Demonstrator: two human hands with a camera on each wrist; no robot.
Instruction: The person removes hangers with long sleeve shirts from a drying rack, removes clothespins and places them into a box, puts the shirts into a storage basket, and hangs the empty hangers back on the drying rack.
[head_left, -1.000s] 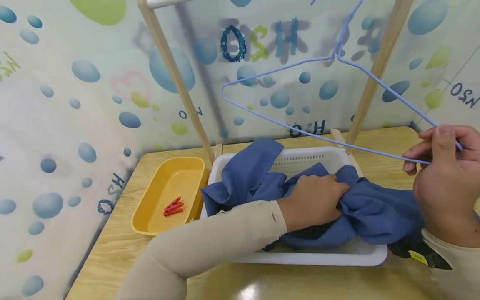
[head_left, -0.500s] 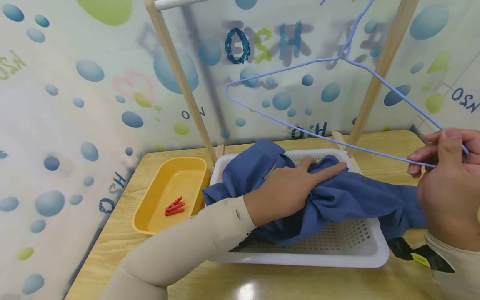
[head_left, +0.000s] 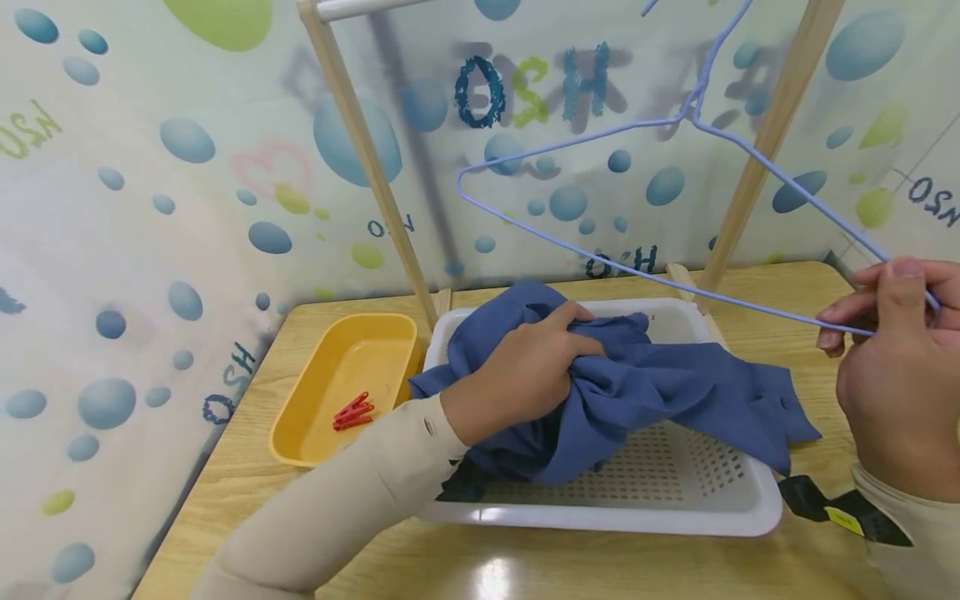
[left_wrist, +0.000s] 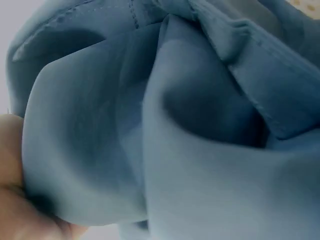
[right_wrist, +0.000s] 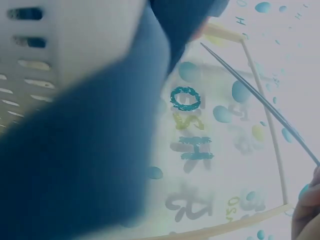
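Observation:
A crumpled blue shirt (head_left: 645, 375) lies bunched in the white perforated basket (head_left: 622, 518), one end hanging over the right rim. My left hand (head_left: 528, 367) grips a fold of it near the basket's left half. In the left wrist view, stitched folds of the shirt (left_wrist: 200, 180) fill most of the picture beside the hand (left_wrist: 25, 220). My right hand (head_left: 900, 358) pinches the lower right corner of a blue wire hanger (head_left: 697, 93), raised above the basket. The right wrist view has the shirt (right_wrist: 115, 155) close up and blurred, with the hanger (right_wrist: 270, 106) behind it.
A yellow tray (head_left: 288, 437) with several red clothespins (head_left: 352, 412) stands left of the basket on the wooden table (head_left: 592, 567). Behind the basket rises a wooden rack (head_left: 367, 158) with a white bar (head_left: 367, 7). A patterned wall lies beyond it.
My left hand has moved leftward, spread its fingers, then gripped the shirt again. The shirt's right end has shifted left, away from my right hand, which still holds the hanger.

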